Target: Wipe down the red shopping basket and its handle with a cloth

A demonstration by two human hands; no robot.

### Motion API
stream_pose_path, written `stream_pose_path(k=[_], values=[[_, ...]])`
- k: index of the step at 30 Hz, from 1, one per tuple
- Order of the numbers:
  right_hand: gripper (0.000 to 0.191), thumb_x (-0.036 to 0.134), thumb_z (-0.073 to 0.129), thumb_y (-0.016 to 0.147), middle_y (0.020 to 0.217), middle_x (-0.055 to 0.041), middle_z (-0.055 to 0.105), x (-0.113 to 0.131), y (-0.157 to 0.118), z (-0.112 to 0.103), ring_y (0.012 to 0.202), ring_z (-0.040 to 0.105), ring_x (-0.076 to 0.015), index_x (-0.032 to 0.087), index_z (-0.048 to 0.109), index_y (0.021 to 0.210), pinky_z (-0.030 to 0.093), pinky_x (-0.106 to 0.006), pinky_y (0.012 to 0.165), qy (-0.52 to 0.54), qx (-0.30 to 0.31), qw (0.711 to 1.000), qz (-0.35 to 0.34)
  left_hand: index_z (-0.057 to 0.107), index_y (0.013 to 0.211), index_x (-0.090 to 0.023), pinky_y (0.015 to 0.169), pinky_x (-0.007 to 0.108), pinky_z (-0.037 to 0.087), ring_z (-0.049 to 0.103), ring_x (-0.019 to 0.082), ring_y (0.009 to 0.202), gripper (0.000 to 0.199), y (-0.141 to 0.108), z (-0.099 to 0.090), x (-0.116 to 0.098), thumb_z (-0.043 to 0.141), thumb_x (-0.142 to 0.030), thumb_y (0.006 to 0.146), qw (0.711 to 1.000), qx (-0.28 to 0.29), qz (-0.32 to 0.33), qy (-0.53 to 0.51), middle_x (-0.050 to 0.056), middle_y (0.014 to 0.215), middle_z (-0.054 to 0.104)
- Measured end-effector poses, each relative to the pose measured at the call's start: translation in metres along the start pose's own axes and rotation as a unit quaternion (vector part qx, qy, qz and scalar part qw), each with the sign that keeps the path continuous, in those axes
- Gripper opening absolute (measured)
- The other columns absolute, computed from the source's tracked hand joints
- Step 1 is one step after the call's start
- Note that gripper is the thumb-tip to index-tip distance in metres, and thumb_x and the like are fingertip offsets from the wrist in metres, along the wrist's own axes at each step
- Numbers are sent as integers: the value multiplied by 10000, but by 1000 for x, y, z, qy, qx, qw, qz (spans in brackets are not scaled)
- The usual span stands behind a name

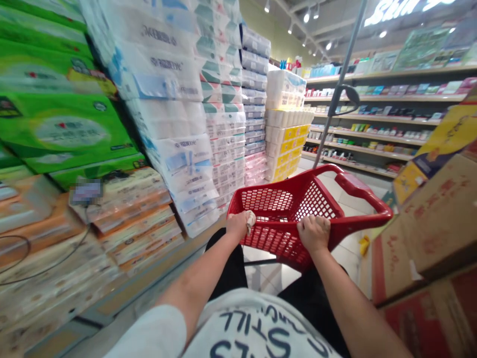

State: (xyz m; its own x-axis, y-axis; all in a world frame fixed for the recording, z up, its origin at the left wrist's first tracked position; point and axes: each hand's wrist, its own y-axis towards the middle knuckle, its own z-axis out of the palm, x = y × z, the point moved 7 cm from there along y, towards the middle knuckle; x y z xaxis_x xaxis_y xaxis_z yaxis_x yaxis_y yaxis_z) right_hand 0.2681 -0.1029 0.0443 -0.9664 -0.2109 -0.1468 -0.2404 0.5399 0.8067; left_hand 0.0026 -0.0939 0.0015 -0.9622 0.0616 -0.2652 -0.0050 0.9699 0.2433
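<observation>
In front of my body is a red plastic shopping basket [283, 240] with lattice walls and a thick handle [359, 186] at its right end. My left hand [237, 226] is closed over the near rim at the left corner. A small crumpled whitish wad [250, 220], perhaps tissue or cloth, sticks out between its thumb and fingers. Farther right, my right hand [315, 232] wraps round the same rim, knuckles up. The basket's inside shows red mesh, and part of its floor is hidden by the near wall.
Tall stacks of wrapped paper rolls [186, 164] rise on the left, beside green packs [70, 124] and orange-white packs [137, 219]. Cardboard boxes [439, 219] line the right side. A grey pole [341, 79] stands beyond the basket, before stocked shelves [372, 119]. White floor tiles [341, 194] show between.
</observation>
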Motion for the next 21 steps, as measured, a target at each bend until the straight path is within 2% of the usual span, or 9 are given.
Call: stream_pose_path(k=[3, 5, 9, 12, 14, 17, 19, 21], values=[[216, 249, 489, 840, 671, -37, 533, 0, 2, 3, 752, 390, -203, 206, 528, 632, 242, -377, 830, 11, 6, 1000, 13, 583, 1075, -200, 906, 385, 351, 557, 242, 1020, 366, -2, 5, -9, 283, -368, 950, 999, -18, 49, 7, 105, 1022, 634], [214, 242, 474, 842, 679, -38, 529, -2, 2, 6, 758, 390, -205, 208, 529, 637, 237, -381, 840, 16, 14, 1000, 23, 574, 1097, -214, 881, 353, 373, 565, 227, 1010, 371, -2, 5, -15, 282, -393, 954, 995, -39, 87, 33, 90, 1027, 637], [211, 249, 476, 851, 689, -32, 517, -3, 1, 10, 771, 390, -203, 210, 534, 652, 236, -380, 850, 16, 24, 999, 26, 605, 972, -191, 756, 336, 411, 622, 220, 816, 480, 14, 7, -15, 205, -457, 957, 997, 3, 30, 70, 85, 869, 663], [212, 246, 480, 853, 684, -30, 513, -3, 2, 10, 767, 386, -199, 206, 534, 651, 239, -376, 849, 14, 20, 999, 29, 613, 962, -181, 727, 335, 412, 632, 225, 784, 527, 19, 8, -18, 160, -450, 960, 997, 18, 4, 77, 93, 851, 667], [221, 247, 471, 856, 678, -31, 512, -3, 2, 10, 760, 381, -196, 203, 530, 647, 238, -373, 840, 11, 18, 999, 30, 608, 1013, -185, 771, 338, 407, 621, 228, 857, 515, 12, 8, -21, 167, -445, 961, 996, -12, 21, 84, 100, 915, 663], [231, 249, 465, 859, 679, -34, 520, -4, 2, 11, 759, 379, -195, 200, 524, 641, 238, -372, 834, 11, 18, 999, 30, 549, 1179, -234, 866, 333, 384, 573, 218, 998, 447, -5, 9, -25, 203, -418, 965, 991, -61, 80, 92, 89, 1071, 640], [238, 252, 464, 864, 680, -33, 525, -4, 1, 11, 761, 382, -193, 198, 522, 639, 239, -372, 840, 9, 18, 999, 29, 543, 1189, -239, 875, 334, 380, 566, 216, 1003, 434, -7, 11, -24, 212, -410, 966, 989, -58, 92, 97, 84, 1068, 642], [240, 255, 467, 867, 680, -29, 526, -3, 1, 11, 766, 387, -192, 197, 521, 641, 239, -372, 848, 6, 15, 999, 27, 585, 1096, -221, 829, 337, 394, 591, 220, 931, 445, 2, 12, -20, 216, -432, 963, 992, -33, 68, 99, 76, 984, 661]])
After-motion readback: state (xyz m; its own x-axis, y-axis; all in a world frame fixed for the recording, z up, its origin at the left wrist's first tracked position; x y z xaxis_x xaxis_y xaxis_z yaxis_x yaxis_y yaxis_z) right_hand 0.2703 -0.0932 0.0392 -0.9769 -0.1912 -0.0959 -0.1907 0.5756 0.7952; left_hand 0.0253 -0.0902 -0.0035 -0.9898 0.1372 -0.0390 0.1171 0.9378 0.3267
